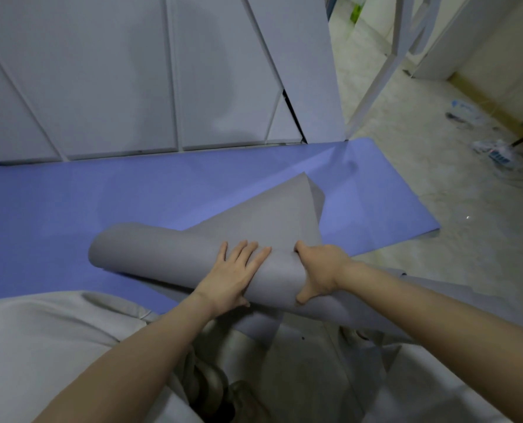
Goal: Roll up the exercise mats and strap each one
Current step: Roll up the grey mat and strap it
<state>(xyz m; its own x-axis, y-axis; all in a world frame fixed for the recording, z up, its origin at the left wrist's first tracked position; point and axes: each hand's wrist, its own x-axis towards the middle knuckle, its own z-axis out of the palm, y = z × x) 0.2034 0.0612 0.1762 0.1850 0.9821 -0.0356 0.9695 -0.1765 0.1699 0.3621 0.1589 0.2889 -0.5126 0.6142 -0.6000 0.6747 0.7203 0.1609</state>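
Gripping one grey mat [177, 248], right hand [321, 273] — left hand [235, 270] flat on it; one blue mat [71, 203] beneath

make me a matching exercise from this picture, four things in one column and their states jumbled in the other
1. thin grey exercise mat
2. blue-violet exercise mat
3. left hand
4. right hand

a. grips the grey mat's end, fingers curled
b. lies spread flat on the floor
c. partly rolled, one corner sticking up
d. presses flat on the grey mat, fingers straight

Pairs: 1-c, 2-b, 3-d, 4-a
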